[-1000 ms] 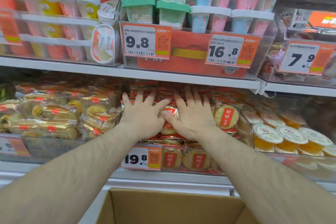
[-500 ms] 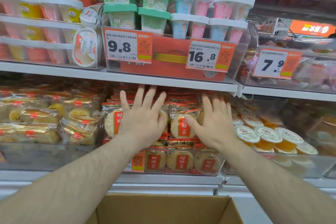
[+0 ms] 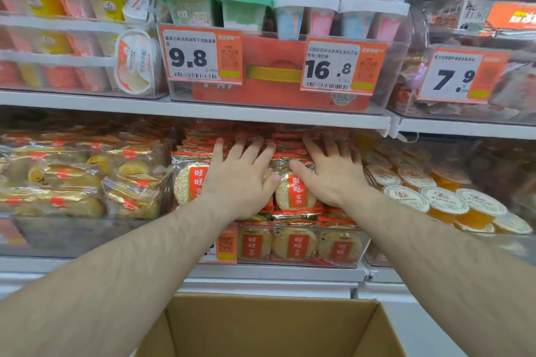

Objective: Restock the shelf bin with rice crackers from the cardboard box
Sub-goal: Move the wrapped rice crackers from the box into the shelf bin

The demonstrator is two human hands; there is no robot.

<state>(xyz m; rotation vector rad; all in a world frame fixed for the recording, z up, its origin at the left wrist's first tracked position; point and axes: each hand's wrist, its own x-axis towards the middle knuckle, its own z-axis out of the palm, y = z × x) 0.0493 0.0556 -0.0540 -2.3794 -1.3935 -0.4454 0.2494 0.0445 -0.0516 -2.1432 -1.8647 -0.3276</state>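
Both my hands lie flat, fingers spread: left hand [image 3: 237, 180] and right hand [image 3: 333, 174] press the rice crackers [image 3: 293, 191] down, probably to settle the pile in the shelf bin [image 3: 342, 258] at 12 o'clock. Cardboard box [image 3: 272, 327] at 6 o'clock is cut off, contents hidden; packs deeper in the bin are hard to make out.

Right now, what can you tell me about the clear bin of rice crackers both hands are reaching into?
The shelf bin is a clear plastic tub on the lower shelf, between wrapped yellow pastries and orange jelly cups. It is heaped with rice crackers: round pale discs in see-through wrappers with red labels and gold edges. A row stands upright behind its front wall, beside an orange price tag. The left hand and right hand lie flat, fingers spread, on the pile.
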